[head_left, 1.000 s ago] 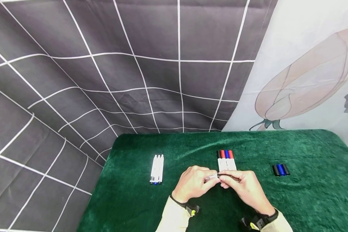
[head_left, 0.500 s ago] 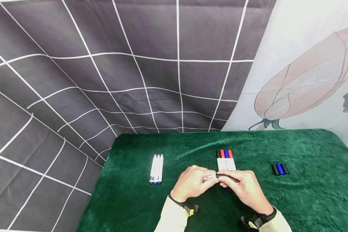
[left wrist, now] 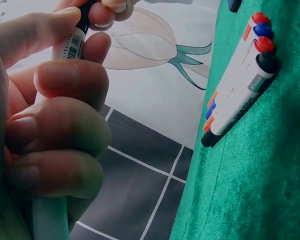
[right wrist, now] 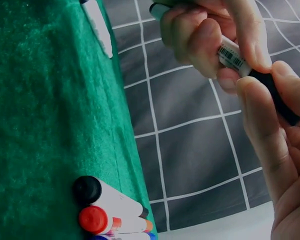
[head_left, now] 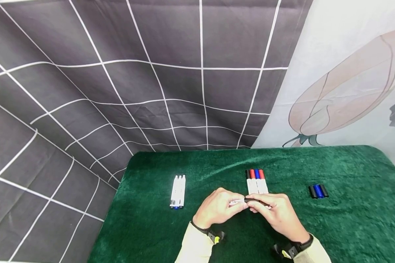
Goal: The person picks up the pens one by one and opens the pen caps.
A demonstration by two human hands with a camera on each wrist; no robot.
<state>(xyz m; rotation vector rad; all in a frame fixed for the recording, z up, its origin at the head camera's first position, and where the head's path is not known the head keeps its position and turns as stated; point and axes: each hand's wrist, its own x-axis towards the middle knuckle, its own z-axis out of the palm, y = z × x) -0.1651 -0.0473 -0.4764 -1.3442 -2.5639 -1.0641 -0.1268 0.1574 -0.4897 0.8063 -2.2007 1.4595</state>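
Holds a white marker (head_left: 237,201) in the curled left grip (head_left: 215,208), pinches its black cap (right wrist: 276,97) with the right grip (head_left: 278,212). Hides much of the barrel (right wrist: 232,56).

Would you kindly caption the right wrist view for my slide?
Left grip on a marker, right grip on its black cap, more markers on green cloth.

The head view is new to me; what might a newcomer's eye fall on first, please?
Probably the left hand and right hand, low and right of centre, holding one black-capped marker between them. Just beyond, a row of four markers with black, red, blue and red caps stands out on the green cloth. The big pink flower on the white hanging at upper right may draw the eye too.
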